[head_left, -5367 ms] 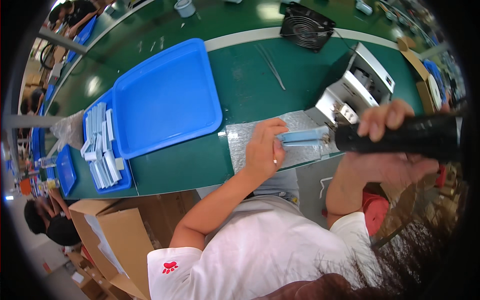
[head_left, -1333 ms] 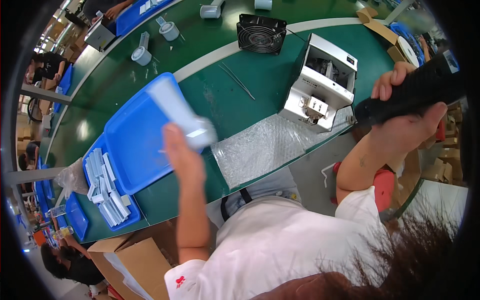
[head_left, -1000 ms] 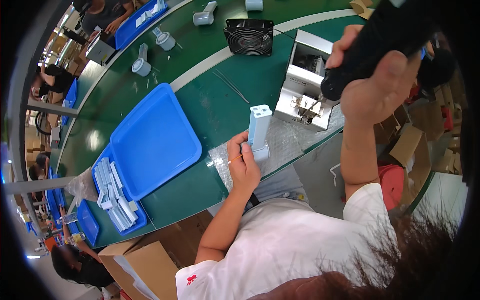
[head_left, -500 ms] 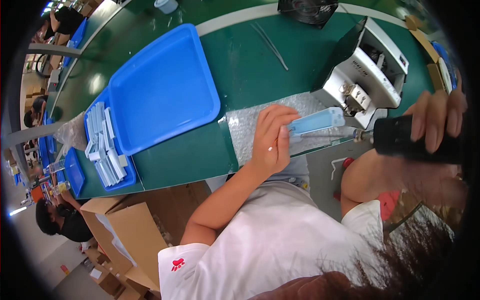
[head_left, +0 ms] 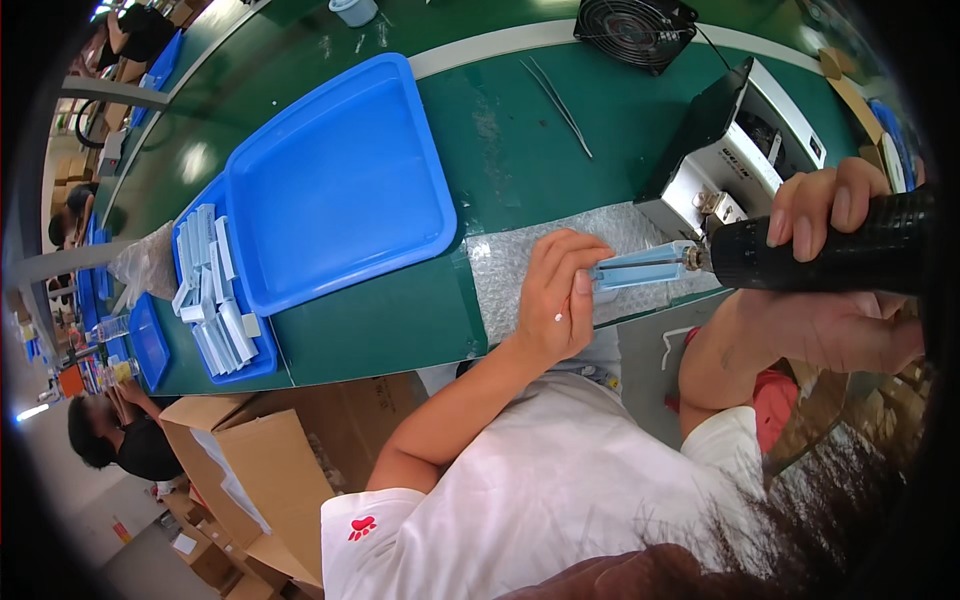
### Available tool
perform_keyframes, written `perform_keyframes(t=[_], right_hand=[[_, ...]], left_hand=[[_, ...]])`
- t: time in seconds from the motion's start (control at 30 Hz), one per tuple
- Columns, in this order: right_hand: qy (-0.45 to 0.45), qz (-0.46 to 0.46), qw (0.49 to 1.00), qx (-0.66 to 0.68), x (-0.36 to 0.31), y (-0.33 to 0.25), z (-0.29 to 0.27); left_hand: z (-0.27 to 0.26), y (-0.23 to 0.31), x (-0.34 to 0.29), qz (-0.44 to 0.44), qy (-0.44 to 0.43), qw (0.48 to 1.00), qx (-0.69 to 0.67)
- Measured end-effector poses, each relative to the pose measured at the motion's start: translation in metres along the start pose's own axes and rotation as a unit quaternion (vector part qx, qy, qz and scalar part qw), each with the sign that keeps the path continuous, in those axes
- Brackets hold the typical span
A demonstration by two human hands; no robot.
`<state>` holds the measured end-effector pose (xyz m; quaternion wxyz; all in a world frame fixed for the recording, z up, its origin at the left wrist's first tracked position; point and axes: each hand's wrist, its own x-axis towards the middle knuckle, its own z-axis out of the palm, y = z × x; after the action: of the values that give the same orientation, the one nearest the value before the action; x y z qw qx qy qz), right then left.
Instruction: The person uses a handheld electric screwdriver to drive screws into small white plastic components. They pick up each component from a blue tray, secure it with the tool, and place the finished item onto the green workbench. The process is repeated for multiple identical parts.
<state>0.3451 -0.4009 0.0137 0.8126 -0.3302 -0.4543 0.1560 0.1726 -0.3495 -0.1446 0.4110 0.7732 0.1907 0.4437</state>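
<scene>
My left hand grips one end of a narrow light-blue plastic piece above a sheet of bubble wrap. Wrapped around a black electric screwdriver, my right hand holds it level from the right. The screwdriver's long thin bit lies along the plastic piece and reaches toward my left fingers; its tip is hidden there. Just behind the screwdriver's nose stands a silver and black box-shaped device with a metal fitting on its front.
A large blue tray overlaps a smaller tray of light-blue pieces. Tweezers and a black fan lie farther back. A cardboard box stands below the table edge; another person sits far left.
The screwdriver has moved left, bringing its bit along the plastic piece and its nose close to the piece's right end. The piece is now turned, showing a channel. The view has shifted slightly.
</scene>
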Motion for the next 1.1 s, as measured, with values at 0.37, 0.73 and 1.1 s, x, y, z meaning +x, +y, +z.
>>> perform_keyframes(t=[0.37,0.73,1.1], right_hand=[[0.092,0.051,0.992,0.067,-0.015,0.004,0.022],[-0.049,-0.020,0.984,0.172,0.014,-0.023,0.016],[0.121,-0.068,0.954,-0.265,0.036,-0.022,-0.019]], left_hand=[[-0.006,0.002,-0.005,0.010,-0.007,1.000,0.008],[-0.003,0.004,-0.003,-0.049,0.046,0.997,0.034],[0.010,-0.006,-0.002,-0.013,0.034,0.996,0.078]])
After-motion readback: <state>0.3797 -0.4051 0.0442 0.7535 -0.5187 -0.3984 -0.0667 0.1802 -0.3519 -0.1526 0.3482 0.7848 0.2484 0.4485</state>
